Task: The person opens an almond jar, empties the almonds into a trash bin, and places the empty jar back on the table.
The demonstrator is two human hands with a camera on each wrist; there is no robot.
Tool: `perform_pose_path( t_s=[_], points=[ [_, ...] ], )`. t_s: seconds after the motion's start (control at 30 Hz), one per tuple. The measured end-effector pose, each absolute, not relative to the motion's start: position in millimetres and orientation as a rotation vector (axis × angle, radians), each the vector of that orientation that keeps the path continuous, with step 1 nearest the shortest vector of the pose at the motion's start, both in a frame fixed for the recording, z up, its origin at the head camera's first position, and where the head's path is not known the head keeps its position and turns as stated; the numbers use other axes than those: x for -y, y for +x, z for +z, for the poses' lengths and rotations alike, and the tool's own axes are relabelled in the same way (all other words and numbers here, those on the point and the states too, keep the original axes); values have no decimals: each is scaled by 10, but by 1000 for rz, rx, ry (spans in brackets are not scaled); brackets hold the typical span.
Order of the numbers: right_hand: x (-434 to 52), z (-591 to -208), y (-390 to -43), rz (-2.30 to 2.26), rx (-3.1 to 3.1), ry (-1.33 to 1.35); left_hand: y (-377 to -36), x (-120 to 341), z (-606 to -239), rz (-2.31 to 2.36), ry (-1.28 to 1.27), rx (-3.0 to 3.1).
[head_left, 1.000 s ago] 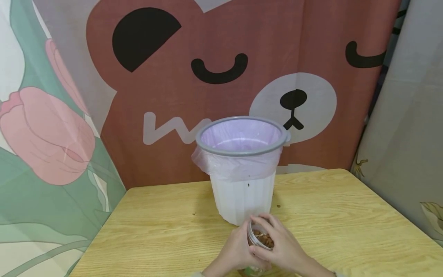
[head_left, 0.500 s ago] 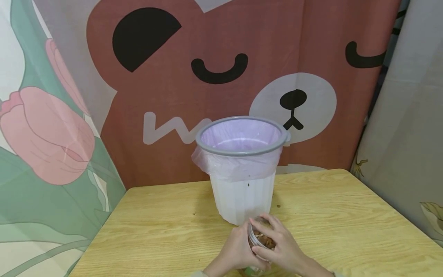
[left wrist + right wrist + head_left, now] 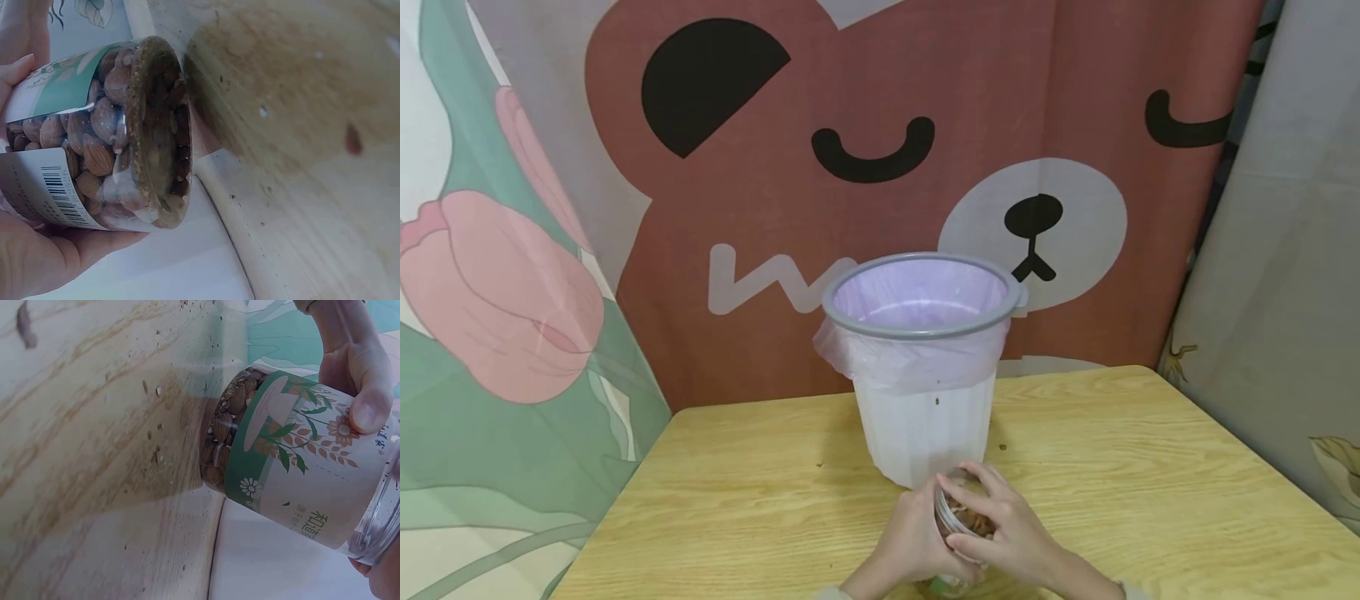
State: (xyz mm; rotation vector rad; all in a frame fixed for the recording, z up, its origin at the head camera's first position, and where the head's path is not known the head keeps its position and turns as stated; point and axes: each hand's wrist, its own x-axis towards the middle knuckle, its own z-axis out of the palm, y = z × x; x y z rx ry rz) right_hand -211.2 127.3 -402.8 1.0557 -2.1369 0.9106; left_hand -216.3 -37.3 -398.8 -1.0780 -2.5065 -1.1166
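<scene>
A clear plastic jar of almonds (image 3: 94, 137) with a green and white label is tilted low over the table, close in front of the bin. My left hand (image 3: 906, 542) grips it round the side. Around the jar's top curl the fingers and thumb of my right hand (image 3: 1018, 533), at the clear ridged rim. Brown almonds show through the top in the head view. In the right wrist view, the label (image 3: 306, 450) bears printed flowers and leaves. Crumbs line the jar's bottom edge, which is right at the tabletop. The palms' inner sides are hidden.
Behind the hands stands a white bin (image 3: 925, 425) with a grey rim and a pale purple bag (image 3: 917, 362) folded over it. Small brown bits (image 3: 354, 139) lie scattered on the wood-grain table (image 3: 737, 500). Printed curtains (image 3: 760, 200) hang around the table.
My right thumb and fingers have shifted very slightly to the right round the jar's top. The left hand's grip looks the same, and the bin has stayed put.
</scene>
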Motion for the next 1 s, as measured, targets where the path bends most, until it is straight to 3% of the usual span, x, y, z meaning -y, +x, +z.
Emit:
perform_pose_path(
  t_s=[0.27,0.53,1.0],
  points=[
    [-1286,-4022,-2165,891,2057,1143,-2190,367,-3984,-1067,-1084,2477],
    [-1331,-3989,-2139,828,2003,1311,-2194,438,-3995,-1366,-1204,2534],
    [-1424,-4021,-2096,887,2199,1208,-2186,410,-3953,-1292,-1197,2659]
  ],
)
